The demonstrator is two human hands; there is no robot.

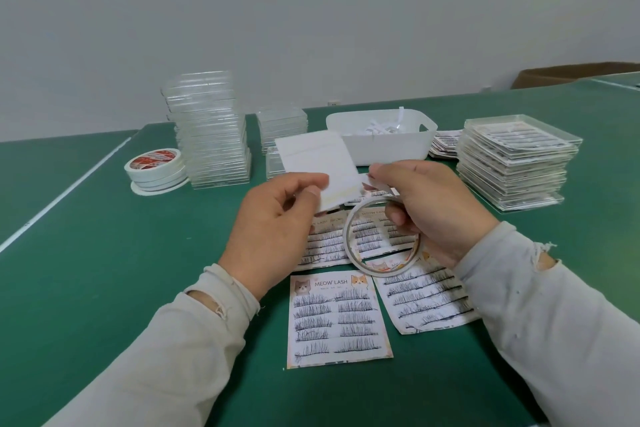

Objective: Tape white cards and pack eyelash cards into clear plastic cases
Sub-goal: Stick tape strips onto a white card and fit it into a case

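While the left hand (277, 215) pinches a white card (317, 163) by its lower edge above the green desk (104, 236), the right hand (429, 204) has its grip closed on a thin tape roll (349, 246) and pinches the tape end at the card's right edge. Eyelash cards (337, 319) lie on the desk under both hands. Empty clear plastic cases (211, 135) stand in a stack at the back left, beside stacked tape rolls (154, 166). Filled cases (516, 163) are piled at the right, near a white bin (381, 139).
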